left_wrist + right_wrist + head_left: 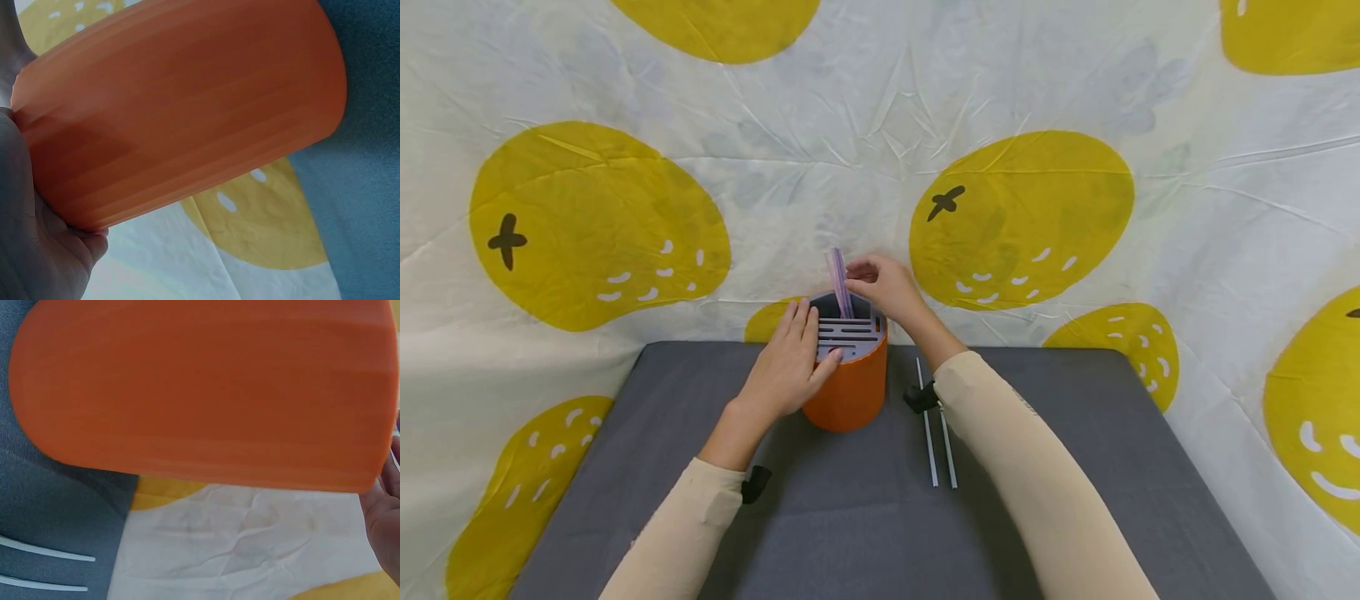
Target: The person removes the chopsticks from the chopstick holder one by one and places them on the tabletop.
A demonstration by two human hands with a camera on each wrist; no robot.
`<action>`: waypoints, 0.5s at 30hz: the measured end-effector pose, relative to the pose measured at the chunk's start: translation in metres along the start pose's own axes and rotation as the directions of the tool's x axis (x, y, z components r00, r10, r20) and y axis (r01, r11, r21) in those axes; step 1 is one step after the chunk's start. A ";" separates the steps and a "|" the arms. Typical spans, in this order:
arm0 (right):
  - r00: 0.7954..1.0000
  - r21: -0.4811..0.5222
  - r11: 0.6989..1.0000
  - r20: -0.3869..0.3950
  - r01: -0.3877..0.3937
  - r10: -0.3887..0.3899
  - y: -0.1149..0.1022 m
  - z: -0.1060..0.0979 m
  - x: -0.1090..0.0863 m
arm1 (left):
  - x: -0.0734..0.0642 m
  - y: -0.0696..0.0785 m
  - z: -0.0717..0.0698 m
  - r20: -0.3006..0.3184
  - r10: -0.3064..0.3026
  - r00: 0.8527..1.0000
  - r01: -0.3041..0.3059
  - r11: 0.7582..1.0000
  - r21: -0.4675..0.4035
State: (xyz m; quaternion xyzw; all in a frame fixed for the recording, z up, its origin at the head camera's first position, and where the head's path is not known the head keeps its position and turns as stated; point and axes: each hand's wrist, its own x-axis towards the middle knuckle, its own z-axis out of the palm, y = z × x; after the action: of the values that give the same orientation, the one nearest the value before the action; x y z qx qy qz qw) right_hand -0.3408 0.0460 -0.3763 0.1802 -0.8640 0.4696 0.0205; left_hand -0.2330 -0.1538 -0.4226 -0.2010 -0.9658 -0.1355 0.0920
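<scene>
An orange holder [850, 400] with a grey slotted top [850, 329] stands upright on the table. My left hand [784, 362] rests against its left side and rim, fingers straight along the edge, thumb spread across the front rim. In the left wrist view the holder's wall [187, 112] fills most of the picture. At the back opening of the top, my right hand [883, 283] pinches a few slender pink-and-purple sticks [839, 279] between thumb and fingertips. They stand nearly upright, their lower ends hidden inside the holder. In the right wrist view only part of that hand [384, 519] shows.
Two thin, pale grey sticks [930, 442] lie side by side right of the holder, partly under my right forearm. A dark grey cloth covers the table [842, 533]. Behind its back edge hangs a white curtain [865, 108] with yellow fruit prints.
</scene>
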 end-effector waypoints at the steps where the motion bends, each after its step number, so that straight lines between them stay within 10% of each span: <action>1: 1.000 -0.007 1.000 -0.001 -0.003 0.003 -0.001 0.002 0.001 | 0.000 0.000 0.000 -0.002 0.001 1.000 -0.001 1.000 0.000; 15: 0.998 -0.068 0.998 -0.064 -0.006 0.002 -0.004 0.013 0.005 | 0.000 0.000 0.000 -0.006 -0.003 1.000 0.003 1.000 -0.014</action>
State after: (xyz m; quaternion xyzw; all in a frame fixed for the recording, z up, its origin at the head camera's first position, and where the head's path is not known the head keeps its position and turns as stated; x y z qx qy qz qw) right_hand -0.3426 0.0322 -0.3789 0.1626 -0.8789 0.4453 0.0535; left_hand -0.2331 -0.1542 -0.4229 -0.2000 -0.9648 -0.1428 0.0932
